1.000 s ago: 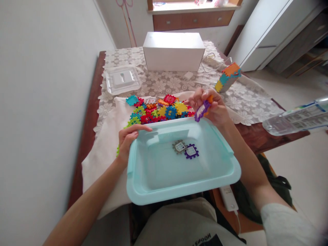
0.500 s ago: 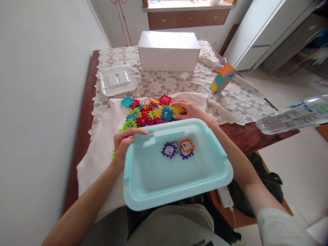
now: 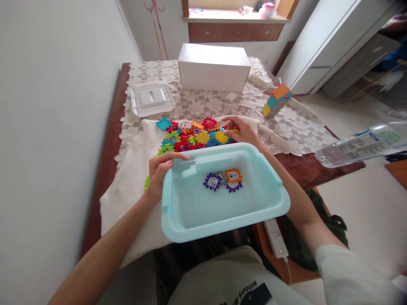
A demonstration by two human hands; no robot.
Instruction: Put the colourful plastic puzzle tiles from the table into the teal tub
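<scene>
With the left hand (image 3: 158, 174) clasping 1 corner, the aqua basin (image 3: 222, 225) could tip; the right hand (image 3: 243, 130) (grip unclear) could scatter interlocking tiles (image 3: 202, 137).

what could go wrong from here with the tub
The left hand grips one corner of the tub, so it might tip and slide the window pieces inside. The right hand, at the colourful pile, could scatter some. The clear bottle by the table's edge might get bumped.
</scene>
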